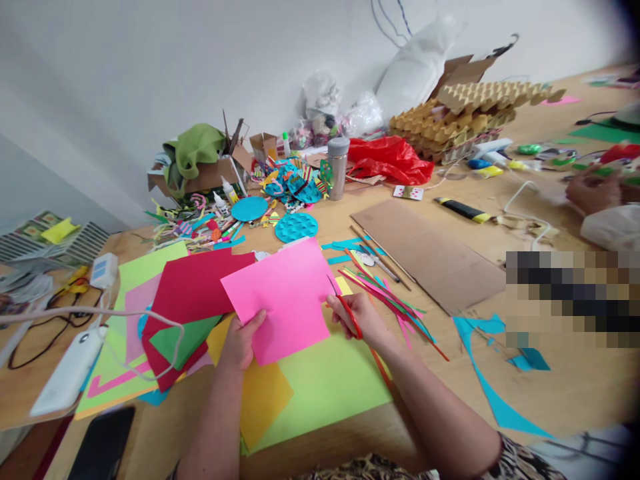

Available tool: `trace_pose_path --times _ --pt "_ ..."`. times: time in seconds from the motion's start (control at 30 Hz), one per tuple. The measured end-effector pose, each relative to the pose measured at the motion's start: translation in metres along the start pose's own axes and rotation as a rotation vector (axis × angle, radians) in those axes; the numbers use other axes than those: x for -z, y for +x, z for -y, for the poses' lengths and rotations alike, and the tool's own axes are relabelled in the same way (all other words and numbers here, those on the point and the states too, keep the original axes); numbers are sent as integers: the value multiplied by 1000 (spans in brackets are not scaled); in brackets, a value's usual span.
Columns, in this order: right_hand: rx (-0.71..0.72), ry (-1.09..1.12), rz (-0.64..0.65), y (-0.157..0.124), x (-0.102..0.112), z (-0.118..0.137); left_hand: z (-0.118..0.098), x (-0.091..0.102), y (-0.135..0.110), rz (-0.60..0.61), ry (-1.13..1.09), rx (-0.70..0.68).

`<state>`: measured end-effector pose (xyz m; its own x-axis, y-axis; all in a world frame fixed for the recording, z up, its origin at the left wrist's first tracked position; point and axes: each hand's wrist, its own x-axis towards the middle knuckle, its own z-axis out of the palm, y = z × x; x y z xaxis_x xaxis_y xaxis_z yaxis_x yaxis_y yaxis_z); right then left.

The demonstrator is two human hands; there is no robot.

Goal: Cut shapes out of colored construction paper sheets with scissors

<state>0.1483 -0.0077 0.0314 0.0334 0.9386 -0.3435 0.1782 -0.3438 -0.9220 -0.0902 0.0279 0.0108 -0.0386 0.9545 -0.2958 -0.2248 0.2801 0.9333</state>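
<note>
A sheet of bright pink paper is held up at a tilt over the table. My left hand pinches its lower left edge, thumb on top. At the sheet's right edge my right hand grips red-handled scissors, with the blades pointing up and left beside the paper. Whether the blades touch the paper I cannot tell. Under both hands lies a light green sheet with an orange-yellow piece on it. Red paper and a green piece lie to the left.
Thin paper strips and a cardboard sheet lie to the right, with a utility knife beyond. A steel flask and egg trays stand behind. A phone lies front left. Another person's hand is at far right.
</note>
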Motion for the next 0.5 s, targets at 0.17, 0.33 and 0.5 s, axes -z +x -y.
trace_pose_path --times 0.17,0.33,0.5 --pt "-18 23 -12 -2 1 3 -2 -1 -1 -6 5 4" --pt "-41 16 17 -2 3 2 -1 -1 -1 9 0 6" --pt "-37 15 24 0 5 -2 -1 -2 0 -6 -16 14"
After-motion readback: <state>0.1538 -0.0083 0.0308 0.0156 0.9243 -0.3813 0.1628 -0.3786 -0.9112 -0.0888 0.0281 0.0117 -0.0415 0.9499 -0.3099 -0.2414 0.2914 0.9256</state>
